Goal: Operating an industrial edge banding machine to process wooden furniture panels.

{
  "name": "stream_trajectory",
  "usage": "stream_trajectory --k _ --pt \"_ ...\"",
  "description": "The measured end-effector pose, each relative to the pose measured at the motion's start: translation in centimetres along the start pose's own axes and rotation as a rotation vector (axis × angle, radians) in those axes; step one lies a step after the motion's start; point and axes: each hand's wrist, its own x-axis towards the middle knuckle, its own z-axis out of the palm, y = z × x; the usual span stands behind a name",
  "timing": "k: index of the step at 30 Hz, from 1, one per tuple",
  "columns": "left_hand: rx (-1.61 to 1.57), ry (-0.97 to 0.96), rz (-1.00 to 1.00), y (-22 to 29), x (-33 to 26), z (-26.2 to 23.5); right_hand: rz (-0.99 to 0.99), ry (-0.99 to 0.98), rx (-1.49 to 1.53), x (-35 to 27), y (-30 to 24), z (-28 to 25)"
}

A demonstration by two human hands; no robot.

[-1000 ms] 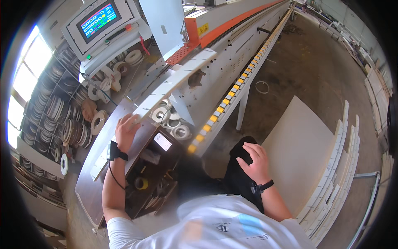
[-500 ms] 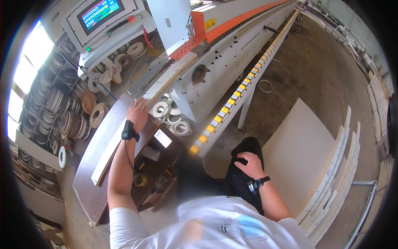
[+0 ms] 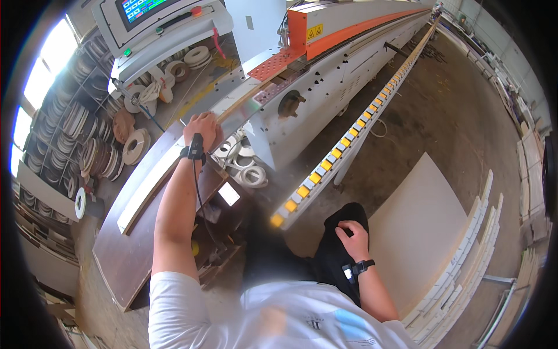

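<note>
A long, narrow board with a white top and a wood-coloured edge lies on the brown table at left, running up toward the machine. Over its top and edge my left hand is closed, fingers curled and partly hidden, with the arm stretched forward. My right hand rests on my black-clad thigh, loosely bent, thumb apart, with nothing visible in it. Ahead of the left hand stands the long grey-and-orange machine, with a perforated red plate beside the board's path.
A roller rail with yellow and grey pieces slants away at centre. White boards and a large pale panel stand right. Rolls of edging strip fill a rack at left. A control panel overhangs the upper left.
My left hand has moved forward and slightly right, and the board has slid toward the machine with it. My right hand stays on the thigh. The view has shifted a little.
</note>
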Motion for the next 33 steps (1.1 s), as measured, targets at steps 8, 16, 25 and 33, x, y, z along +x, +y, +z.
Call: stream_trajectory --k 8,16,25,33 --pt "0.049 0.033 -0.011 0.9 0.7 0.5 0.051 0.15 -0.491 3.6 4.5 2.6" --pt "-0.042 0.254 0.096 -1.2 0.2 1.9 0.325 -0.242 -0.648 7.9 5.2 3.0" --pt "-0.078 0.13 -0.03 -0.8 -0.6 2.7 0.443 -0.358 -0.692 8.1 3.0 1.6" --pt "-0.12 0.197 -0.006 -1.5 0.0 3.0 0.422 -0.32 -0.657 7.5 3.1 1.5"
